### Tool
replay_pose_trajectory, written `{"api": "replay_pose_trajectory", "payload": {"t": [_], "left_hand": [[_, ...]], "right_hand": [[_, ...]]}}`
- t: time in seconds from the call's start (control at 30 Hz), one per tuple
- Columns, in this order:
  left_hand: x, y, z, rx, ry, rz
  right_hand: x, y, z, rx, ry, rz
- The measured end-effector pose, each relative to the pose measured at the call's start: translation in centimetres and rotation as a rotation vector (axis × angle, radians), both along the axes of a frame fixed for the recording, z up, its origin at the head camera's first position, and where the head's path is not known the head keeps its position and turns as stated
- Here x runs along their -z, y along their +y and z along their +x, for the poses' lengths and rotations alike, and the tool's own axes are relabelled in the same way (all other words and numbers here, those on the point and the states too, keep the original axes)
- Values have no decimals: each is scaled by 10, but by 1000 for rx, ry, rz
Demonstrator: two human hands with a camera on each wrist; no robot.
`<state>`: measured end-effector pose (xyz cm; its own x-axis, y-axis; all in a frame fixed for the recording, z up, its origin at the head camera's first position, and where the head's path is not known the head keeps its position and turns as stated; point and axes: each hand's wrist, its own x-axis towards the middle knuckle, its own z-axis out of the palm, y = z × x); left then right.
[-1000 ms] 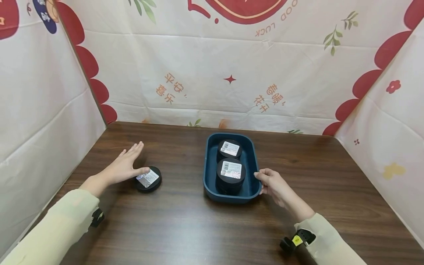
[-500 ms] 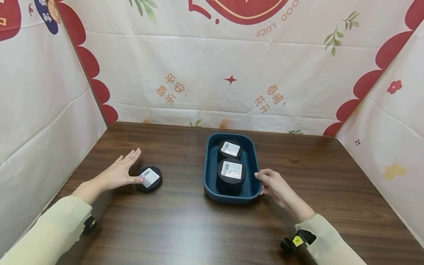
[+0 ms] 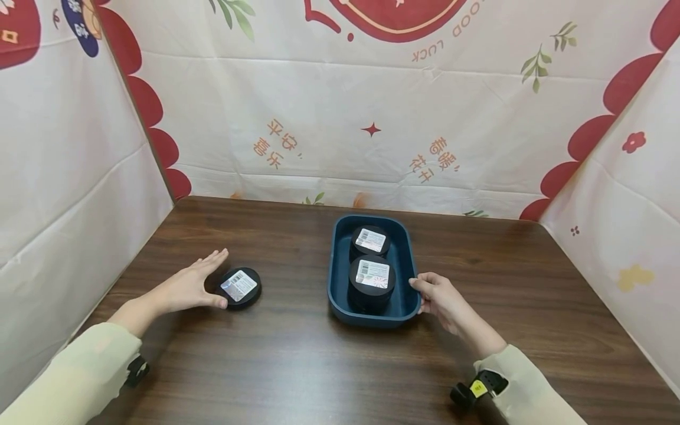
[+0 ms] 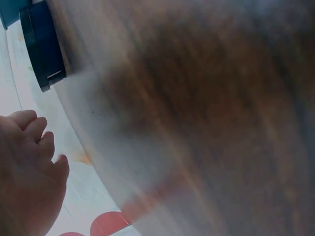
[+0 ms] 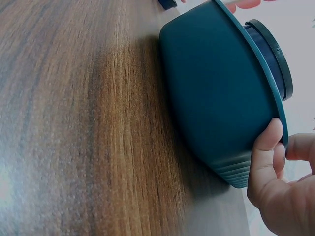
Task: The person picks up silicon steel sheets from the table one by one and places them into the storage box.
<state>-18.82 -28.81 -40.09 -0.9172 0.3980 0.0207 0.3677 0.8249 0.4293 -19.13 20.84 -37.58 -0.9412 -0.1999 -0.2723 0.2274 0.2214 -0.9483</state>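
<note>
A round black jar (image 3: 245,297) with a white label on top stands on the table at left. My left hand (image 3: 183,290) is just to its left, fingers extended and thumb spread at the near side. In the left wrist view a gap shows between this hand (image 4: 32,177) and the jar (image 4: 42,46). My right hand (image 3: 442,300) pinches the right rim of a dark blue rectangular basin (image 3: 336,262), as the right wrist view also shows. Inside the basin, two black labelled jars sit one behind the other: a nearer jar (image 3: 371,283) and a farther jar (image 3: 370,239).
A brown wood-grain table (image 3: 297,354) lies under everything. White printed cloth (image 3: 319,118) hangs behind it and along both sides. Bare tabletop stretches between the lone jar and the basin.
My left hand has moved back toward me and lower; its thumb, earlier over the jar's label, is now beside the jar. My right hand and the basin stay in place.
</note>
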Motion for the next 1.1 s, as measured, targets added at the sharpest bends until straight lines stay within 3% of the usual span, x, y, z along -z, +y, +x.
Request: {"api": "replay_pose_trajectory", "payload": {"t": [0.4,0.67,1.1], "left_hand": [[2,10,9,-26,-11,16],[6,14,10,-33,29,14],[3,17,8,10,82,-8]], "right_hand": [[1,0,-1,3,4,-9],[1,0,-1,-9,8,-10],[1,1,-1,-11,4,-6]]}}
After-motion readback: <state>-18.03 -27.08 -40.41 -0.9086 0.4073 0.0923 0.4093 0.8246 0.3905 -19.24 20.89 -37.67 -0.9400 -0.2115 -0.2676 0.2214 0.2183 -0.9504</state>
